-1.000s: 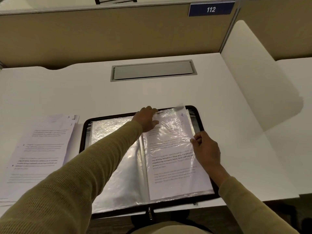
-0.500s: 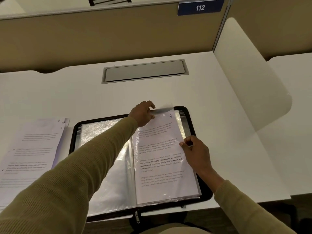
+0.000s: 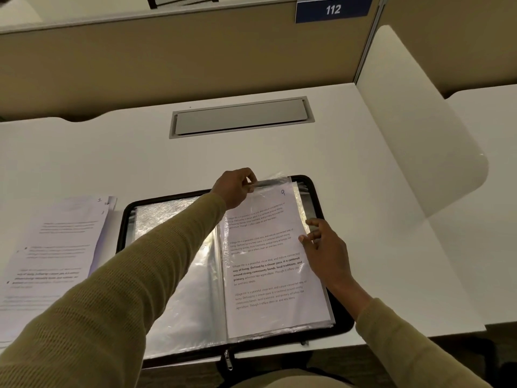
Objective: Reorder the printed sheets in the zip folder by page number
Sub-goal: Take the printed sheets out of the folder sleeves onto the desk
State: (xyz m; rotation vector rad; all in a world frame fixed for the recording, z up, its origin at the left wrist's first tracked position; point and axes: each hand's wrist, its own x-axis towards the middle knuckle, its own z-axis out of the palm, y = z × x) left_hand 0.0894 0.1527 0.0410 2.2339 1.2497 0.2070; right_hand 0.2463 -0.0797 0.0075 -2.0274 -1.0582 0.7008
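From the head view, an open black zip folder [image 3: 340,322] lies flat on the white surface [image 3: 112,158] at its near edge, its zipper pull [image 3: 228,360] hanging over the front. The left hand [image 3: 234,189] reaches across the folder to the top of the right-hand clear sleeve [image 3: 272,182], its fingers [image 3: 249,179] pinching the sleeve's upper left corner and lifting the plastic slightly. Inside that sleeve sits a printed sheet [image 3: 268,264] marked with a handwritten 9 in its top right corner. The right hand [image 3: 327,250] rests at the sheet's right edge, fingers [image 3: 309,237] loosely curled and touching the edge (whether they actually grip the paper cannot be told). The folder's left half shows empty-looking clear sleeves [image 3: 156,217], partly covered by the olive left sleeve [image 3: 126,289]. A loose stack of printed sheets [image 3: 53,247] lies on the surface just left of the folder, the numbers 2 and 3 visible on staggered corners. A grey hatch [image 3: 240,117] sits farther back, and a blue sign [image 3: 333,9] reads 112.
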